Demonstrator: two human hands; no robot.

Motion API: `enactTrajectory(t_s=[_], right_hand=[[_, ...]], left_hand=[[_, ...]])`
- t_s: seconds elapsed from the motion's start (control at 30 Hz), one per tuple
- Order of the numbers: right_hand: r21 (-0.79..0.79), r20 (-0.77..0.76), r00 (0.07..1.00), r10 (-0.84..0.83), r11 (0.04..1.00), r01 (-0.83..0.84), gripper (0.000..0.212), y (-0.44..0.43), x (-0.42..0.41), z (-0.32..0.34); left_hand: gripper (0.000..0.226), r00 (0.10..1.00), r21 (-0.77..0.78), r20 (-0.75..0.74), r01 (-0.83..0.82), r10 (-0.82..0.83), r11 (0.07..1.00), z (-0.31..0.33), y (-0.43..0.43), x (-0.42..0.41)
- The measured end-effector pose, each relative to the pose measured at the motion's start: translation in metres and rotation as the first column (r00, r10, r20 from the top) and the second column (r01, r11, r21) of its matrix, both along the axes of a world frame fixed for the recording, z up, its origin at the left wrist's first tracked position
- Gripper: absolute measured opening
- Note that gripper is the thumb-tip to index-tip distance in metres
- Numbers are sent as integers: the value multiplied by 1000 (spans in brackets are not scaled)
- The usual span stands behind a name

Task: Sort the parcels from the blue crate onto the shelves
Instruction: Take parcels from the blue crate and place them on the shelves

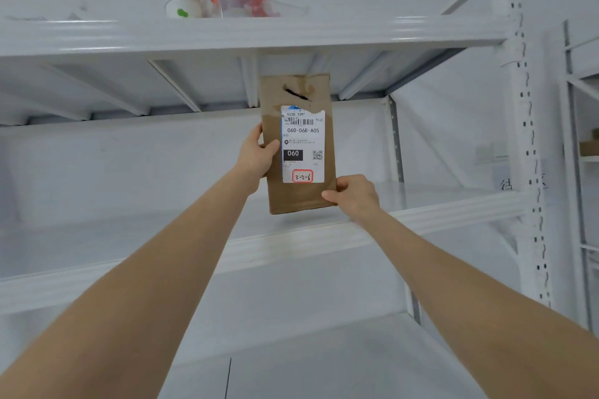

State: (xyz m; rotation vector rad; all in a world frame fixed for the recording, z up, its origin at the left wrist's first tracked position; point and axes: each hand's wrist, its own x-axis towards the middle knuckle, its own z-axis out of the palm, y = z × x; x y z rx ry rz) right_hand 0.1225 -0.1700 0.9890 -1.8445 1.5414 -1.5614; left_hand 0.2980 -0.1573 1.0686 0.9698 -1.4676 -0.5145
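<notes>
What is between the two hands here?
The parcel, held upright: the left hand grips its left edge, the right hand its lower right corner. Seen in the head view.

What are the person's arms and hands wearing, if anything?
Nothing visible. The left hand and right hand are ungloved, with no rings, watch or wristband; the left forearm and right forearm are uncovered to the frame edge, no sleeves.
</notes>
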Motion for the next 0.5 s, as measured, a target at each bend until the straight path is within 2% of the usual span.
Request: enactTrajectory(t_s=[0.33, 0.5], right_hand=[[85, -137, 991, 5, 996, 6, 10, -25, 33, -5], [110, -181, 983, 27, 994, -7, 13, -30, 40, 3]], left_hand=[[45, 1000, 135, 13, -5, 3, 991, -15, -19, 35], [44, 999, 152, -1, -37, 38, 988, -17, -28, 44]])
